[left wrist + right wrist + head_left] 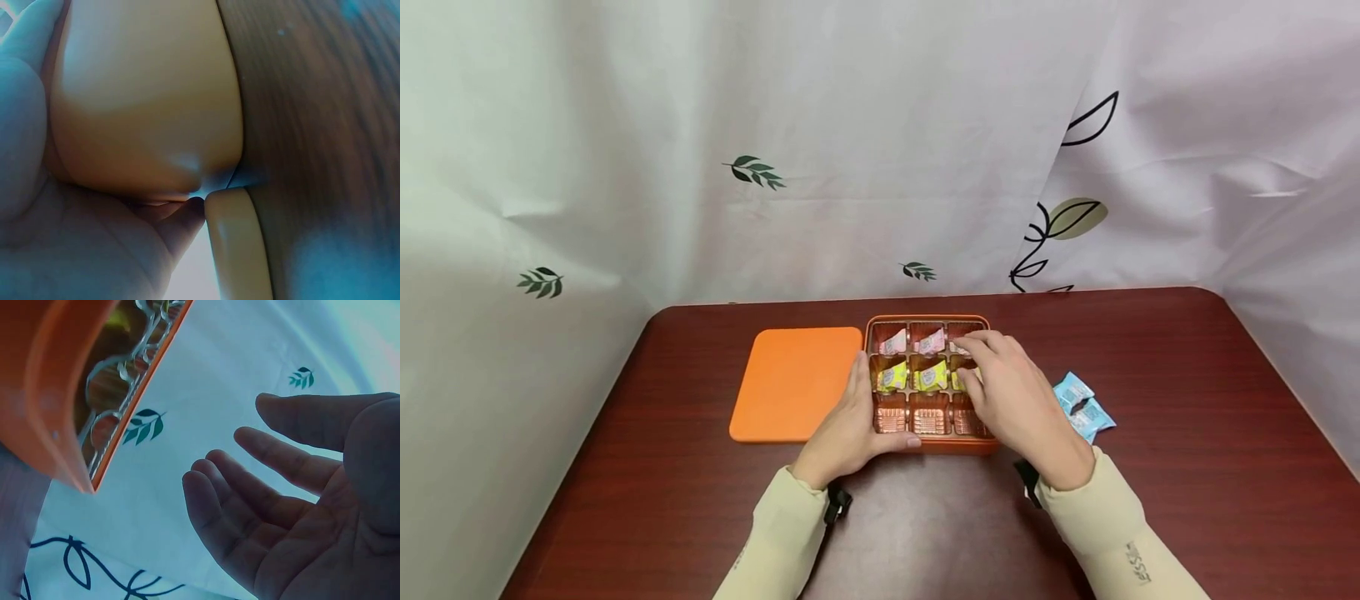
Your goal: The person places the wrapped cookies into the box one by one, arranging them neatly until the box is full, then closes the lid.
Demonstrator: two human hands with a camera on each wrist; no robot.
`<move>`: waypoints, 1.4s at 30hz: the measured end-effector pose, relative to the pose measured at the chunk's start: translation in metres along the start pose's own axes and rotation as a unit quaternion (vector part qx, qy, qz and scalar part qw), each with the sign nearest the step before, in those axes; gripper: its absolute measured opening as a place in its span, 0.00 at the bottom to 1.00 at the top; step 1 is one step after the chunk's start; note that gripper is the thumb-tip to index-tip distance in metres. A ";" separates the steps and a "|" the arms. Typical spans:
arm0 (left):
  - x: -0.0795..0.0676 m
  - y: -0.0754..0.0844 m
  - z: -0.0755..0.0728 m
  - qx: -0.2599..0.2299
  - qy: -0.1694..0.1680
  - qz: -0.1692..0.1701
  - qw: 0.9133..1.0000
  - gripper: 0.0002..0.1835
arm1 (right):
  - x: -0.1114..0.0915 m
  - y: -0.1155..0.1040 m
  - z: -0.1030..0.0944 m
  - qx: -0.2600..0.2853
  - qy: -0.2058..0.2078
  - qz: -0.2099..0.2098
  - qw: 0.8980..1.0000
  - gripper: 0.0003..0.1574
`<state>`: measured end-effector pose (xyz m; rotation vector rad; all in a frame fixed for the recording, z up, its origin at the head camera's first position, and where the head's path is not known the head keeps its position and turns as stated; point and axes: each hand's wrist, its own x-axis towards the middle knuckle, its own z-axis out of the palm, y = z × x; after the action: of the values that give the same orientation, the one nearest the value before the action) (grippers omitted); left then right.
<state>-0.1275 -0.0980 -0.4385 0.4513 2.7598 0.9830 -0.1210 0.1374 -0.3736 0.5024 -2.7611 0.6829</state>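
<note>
An orange box (958, 447) with a clear divided tray stands on the table. Pink wrapped candies (932, 342) lie in its back row and yellow wrapped candies (930, 377) in the middle row; the front row shows bare ribbed bottoms. At the box's front left corner, my left hand (842, 433) rests with straight fingers along the left wall and the thumb along the front edge. Over the right column hovers my right hand (1015, 396), its fingers loosely bent. Nothing is between those fingers (275, 462) in the right wrist view. They partly hide the right column.
An orange lid (793, 383) lies flat on the table left of the box. Light blue wrapped candies (1092, 417) lie to the right, partly behind my right wrist. A pale printed curtain (850, 233) hangs behind the dark red table (1195, 400).
</note>
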 end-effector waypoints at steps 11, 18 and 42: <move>-0.002 0.001 -0.001 0.008 -0.006 -0.004 1.000 0.75 | -0.016 0.017 -0.010 -0.002 0.011 0.003 1.000 0.22; -0.002 0.001 -0.001 0.008 -0.006 -0.010 1.000 0.75 | -0.028 0.031 -0.015 -0.006 0.015 0.010 1.000 0.23; -0.001 0.001 -0.001 0.006 -0.009 -0.006 1.000 0.74 | -0.043 0.064 -0.011 -0.028 -0.038 0.072 0.996 0.31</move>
<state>-0.1266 -0.0978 -0.4368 0.4419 2.7507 0.9558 -0.1054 0.2076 -0.4036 0.3248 -2.9005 0.6286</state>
